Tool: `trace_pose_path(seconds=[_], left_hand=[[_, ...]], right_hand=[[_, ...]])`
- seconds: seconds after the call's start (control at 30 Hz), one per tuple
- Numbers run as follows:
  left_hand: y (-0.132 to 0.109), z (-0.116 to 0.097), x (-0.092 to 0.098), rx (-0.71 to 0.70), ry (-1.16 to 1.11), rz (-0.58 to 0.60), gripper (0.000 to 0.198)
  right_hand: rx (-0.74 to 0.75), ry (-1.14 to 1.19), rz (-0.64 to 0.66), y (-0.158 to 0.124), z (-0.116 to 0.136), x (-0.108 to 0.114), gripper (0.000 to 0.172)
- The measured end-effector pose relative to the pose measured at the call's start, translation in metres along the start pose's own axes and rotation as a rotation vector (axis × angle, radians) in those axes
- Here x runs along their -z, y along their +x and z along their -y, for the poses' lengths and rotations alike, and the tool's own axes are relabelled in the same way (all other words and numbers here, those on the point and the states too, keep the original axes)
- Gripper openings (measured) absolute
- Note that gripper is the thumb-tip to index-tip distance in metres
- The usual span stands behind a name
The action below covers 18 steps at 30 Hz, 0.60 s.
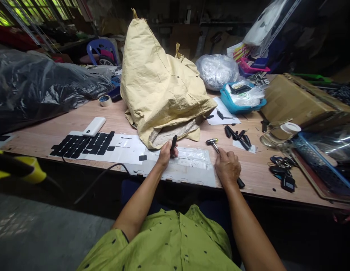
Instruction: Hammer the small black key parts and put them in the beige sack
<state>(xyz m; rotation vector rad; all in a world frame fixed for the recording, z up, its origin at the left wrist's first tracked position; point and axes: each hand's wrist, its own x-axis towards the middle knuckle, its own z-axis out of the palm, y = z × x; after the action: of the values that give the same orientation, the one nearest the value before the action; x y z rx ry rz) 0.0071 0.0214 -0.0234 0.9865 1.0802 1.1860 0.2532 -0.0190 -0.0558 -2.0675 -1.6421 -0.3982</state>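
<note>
My left hand [165, 153] is closed round a short black rod-like tool [173, 143], held upright on a white sheet [188, 165] at the table's near edge. My right hand [227, 166] grips the black handle of a small hammer [212, 142], whose metal head points away from me; the handle's end sticks out below my wrist. A small black square piece [142, 158] lies on the sheet to the left of my left hand.
A big tan paper sack [160, 82] stands behind my hands. Rows of black pads [84, 145] and a white power bank [94, 126] lie at left. Black parts [238, 136], a blue tray [234, 105], a cardboard box [299, 99] and keys [282, 171] fill the right.
</note>
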Motion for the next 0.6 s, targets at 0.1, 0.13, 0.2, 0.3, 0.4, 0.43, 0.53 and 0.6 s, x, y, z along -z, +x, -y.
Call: trace_pose_path(seconds=[0.1,0.13,0.2,0.3,0.4,0.43,0.53,0.6], left_hand=[[-0.027,-0.004,-0.003,-0.061,0.024,0.102,0.054],[-0.042,-0.004,-0.004,-0.062,0.036,0.173,0.054],[-0.074,0.004,-0.005,-0.004,0.081,0.375,0.052],[-0.113,0.034,-0.001,0.15,0.237,0.723,0.042],[-0.126,0.077,0.011,0.326,0.568,0.741,0.026],[-0.124,0.09,0.016,0.397,0.716,0.672,0.024],[-0.11,0.116,0.027,0.509,1.012,0.496,0.03],[-0.1,0.124,0.027,0.487,1.041,0.46,0.035]], right_hand=[[0.006,-0.005,0.01,0.001,0.001,0.001,0.03],[0.006,-0.008,0.007,0.001,0.002,0.001,0.03],[0.004,-0.011,0.0,0.001,0.002,0.002,0.03],[-0.003,-0.014,-0.004,0.002,0.002,0.002,0.03],[-0.006,-0.012,-0.004,0.002,0.002,0.001,0.03],[-0.004,-0.008,-0.004,0.002,0.001,0.001,0.03],[0.0,0.006,-0.009,0.002,0.001,-0.001,0.029],[-0.008,0.009,-0.007,0.002,0.001,-0.002,0.029]])
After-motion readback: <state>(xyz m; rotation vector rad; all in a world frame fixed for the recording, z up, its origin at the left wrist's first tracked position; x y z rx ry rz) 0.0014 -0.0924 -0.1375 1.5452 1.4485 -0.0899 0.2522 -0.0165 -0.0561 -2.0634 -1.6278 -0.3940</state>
